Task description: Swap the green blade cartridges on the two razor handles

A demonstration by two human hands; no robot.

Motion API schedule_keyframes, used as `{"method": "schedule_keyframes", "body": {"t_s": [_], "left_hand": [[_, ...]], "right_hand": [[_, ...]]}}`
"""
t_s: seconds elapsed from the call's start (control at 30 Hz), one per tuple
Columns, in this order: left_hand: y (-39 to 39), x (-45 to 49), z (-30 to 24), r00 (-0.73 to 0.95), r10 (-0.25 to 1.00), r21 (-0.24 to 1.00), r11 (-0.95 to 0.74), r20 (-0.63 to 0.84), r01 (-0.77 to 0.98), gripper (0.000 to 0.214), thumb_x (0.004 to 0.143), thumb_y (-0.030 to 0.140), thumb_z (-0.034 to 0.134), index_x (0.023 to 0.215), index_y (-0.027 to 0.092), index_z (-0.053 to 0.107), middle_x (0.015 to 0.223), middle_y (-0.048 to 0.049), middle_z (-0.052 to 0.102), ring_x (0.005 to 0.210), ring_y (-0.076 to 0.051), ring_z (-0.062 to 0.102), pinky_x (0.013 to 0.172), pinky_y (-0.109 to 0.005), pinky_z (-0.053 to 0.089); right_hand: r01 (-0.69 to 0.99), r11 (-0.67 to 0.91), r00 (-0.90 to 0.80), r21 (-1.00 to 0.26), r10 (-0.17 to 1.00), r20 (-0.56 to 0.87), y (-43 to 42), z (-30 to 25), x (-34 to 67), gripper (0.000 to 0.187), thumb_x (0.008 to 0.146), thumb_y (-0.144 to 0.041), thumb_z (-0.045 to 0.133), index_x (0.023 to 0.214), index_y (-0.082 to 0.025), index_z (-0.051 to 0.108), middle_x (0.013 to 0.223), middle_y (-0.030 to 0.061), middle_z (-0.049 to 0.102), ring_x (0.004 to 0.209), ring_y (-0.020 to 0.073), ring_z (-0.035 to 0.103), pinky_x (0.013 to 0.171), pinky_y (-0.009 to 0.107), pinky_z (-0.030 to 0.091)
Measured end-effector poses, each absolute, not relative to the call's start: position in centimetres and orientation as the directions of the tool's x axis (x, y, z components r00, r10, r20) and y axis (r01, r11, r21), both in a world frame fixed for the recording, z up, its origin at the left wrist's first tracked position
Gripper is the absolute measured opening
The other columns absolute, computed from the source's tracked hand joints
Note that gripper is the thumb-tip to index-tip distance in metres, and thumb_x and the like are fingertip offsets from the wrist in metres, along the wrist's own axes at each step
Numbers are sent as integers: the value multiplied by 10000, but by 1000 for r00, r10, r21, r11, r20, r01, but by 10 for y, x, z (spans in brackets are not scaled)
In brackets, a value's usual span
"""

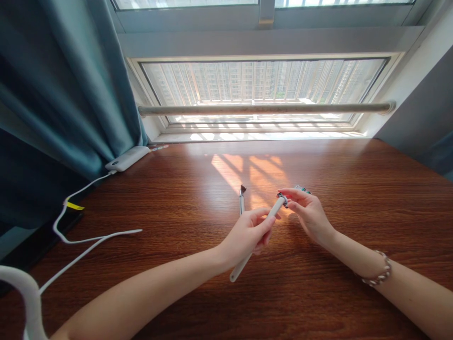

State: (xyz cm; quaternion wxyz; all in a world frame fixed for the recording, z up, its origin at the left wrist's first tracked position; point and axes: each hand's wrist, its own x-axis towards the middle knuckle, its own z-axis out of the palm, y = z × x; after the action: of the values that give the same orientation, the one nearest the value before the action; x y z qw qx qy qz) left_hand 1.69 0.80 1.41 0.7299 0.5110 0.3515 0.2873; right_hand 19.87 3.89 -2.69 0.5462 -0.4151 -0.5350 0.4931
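My left hand (253, 230) is closed around a slim white handle (240, 269) with a small hole in its lower end. At the far end of the handle is a small dark, bluish and shiny head piece (283, 200), too small to make out its kind. Thumb and fingers of my right hand (309, 212) pinch this piece from the right. Just beyond my left hand lies a brush (242, 198) with dark bristles and a metal ferrule, its lower part hidden by the hand. Behind my right fingers rests a small greenish-blue, shiny thing (303, 189), partly covered.
A brown wooden table (170, 198) reaches to the window. At the left a white power bank (128, 158) with a white cable (88, 182) lies by the blue curtain (78, 85). A white curved tube (24, 288) stands at the lower left. Sunlight falls near the middle.
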Motion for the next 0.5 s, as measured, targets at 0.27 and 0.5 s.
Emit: {"method": "schedule_keyframes", "body": {"t_s": [0.27, 0.5], "left_hand": [[8, 18, 14, 619, 746, 932, 357, -245, -61, 339, 800, 468, 478, 959, 172, 523, 519, 69, 400, 349, -24, 240, 333, -164, 175], [9, 17, 14, 586, 779, 941, 329, -222, -81, 324, 804, 461, 471, 930, 169, 530, 520, 66, 399, 357, -27, 235, 335, -168, 164]], "right_hand": [[-178, 143, -89, -974, 983, 160, 38, -27, 198, 312, 664, -405, 689, 920, -229, 670, 908, 63, 683, 888, 222, 603, 854, 396, 436], [-227, 91, -85, -970, 990, 113, 39, -29, 197, 328, 628, -412, 714, 889, -214, 685, 891, 67, 688, 873, 225, 613, 879, 413, 421]]}}
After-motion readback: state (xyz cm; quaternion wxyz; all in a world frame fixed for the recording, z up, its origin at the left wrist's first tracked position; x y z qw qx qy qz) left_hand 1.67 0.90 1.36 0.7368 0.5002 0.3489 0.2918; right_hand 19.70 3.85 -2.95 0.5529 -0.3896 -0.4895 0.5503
